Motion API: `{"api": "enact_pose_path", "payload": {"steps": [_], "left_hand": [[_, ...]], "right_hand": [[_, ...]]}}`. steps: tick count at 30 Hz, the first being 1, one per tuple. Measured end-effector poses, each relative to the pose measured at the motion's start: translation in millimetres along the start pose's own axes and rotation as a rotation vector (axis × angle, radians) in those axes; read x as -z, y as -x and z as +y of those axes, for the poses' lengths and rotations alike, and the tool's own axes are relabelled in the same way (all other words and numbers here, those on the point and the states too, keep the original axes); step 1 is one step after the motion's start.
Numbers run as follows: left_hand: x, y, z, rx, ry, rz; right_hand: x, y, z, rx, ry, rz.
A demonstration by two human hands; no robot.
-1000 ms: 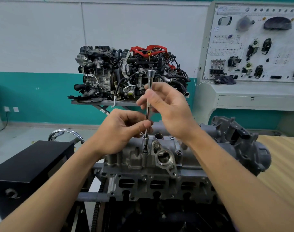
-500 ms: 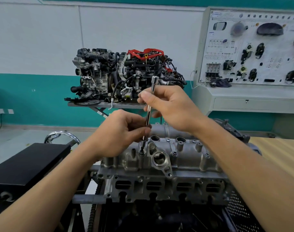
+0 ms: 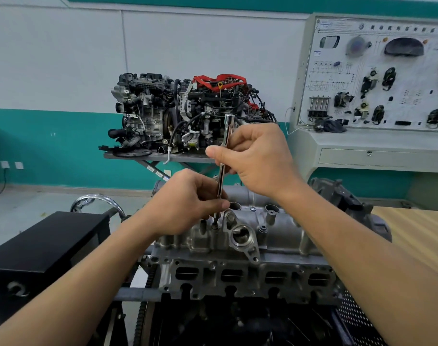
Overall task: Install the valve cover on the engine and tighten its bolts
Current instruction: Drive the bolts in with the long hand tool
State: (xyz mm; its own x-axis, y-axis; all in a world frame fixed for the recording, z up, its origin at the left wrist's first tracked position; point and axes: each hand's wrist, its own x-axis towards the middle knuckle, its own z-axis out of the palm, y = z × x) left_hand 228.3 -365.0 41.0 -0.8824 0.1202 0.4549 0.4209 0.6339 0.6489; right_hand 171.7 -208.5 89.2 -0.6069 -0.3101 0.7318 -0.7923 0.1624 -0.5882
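Note:
The grey aluminium valve cover (image 3: 282, 236) sits on top of the engine (image 3: 238, 275) in front of me. A long chrome extension bar (image 3: 224, 156) stands nearly upright, its lower end on a bolt (image 3: 215, 226) at the cover's near left corner. My left hand (image 3: 188, 206) pinches the bar low down, just above the bolt. My right hand (image 3: 258, 158) grips the bar's upper half with thumb and curled fingers; the bar's square head sticks out above it.
A black box (image 3: 45, 253) stands to the left of the engine. A wooden table (image 3: 412, 236) lies to the right. A second engine (image 3: 188, 113) on a stand sits behind, with a training panel (image 3: 375, 76) against the wall at right.
The view shifted a little, so the engine sits more centred. Both hands stay on the bar; the bar leans slightly more to the right at its top.

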Motion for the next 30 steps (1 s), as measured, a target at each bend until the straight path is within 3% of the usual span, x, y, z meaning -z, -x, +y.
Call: {"api": "enact_pose_path", "payload": {"steps": [6,8,11,15,22,27,30], "left_hand": [[11,-8,-3,0.000,0.108,-0.178],[15,-14,-3,0.022,0.113,-0.232],[16,-16,-3,0.026,0.097,-0.263],[12,-6,-9,-0.041,-0.004,-0.164],[3,-2,-9,-0.078,-0.055,-0.017],[-2,8,-16,-0.210,-0.080,0.046],[-4,7,-19,-0.248,-0.081,0.093]], "right_hand": [[15,-1,-2,-0.084,-0.173,-0.425],[22,-2,0,-0.080,-0.188,-0.481],[17,2,2,-0.027,-0.151,-0.376],[-4,7,8,0.043,-0.113,-0.187],[-5,2,5,-0.060,-0.148,-0.133],[-5,22,3,0.102,-0.123,-0.123],[-5,18,4,0.073,-0.149,-0.119]]}}
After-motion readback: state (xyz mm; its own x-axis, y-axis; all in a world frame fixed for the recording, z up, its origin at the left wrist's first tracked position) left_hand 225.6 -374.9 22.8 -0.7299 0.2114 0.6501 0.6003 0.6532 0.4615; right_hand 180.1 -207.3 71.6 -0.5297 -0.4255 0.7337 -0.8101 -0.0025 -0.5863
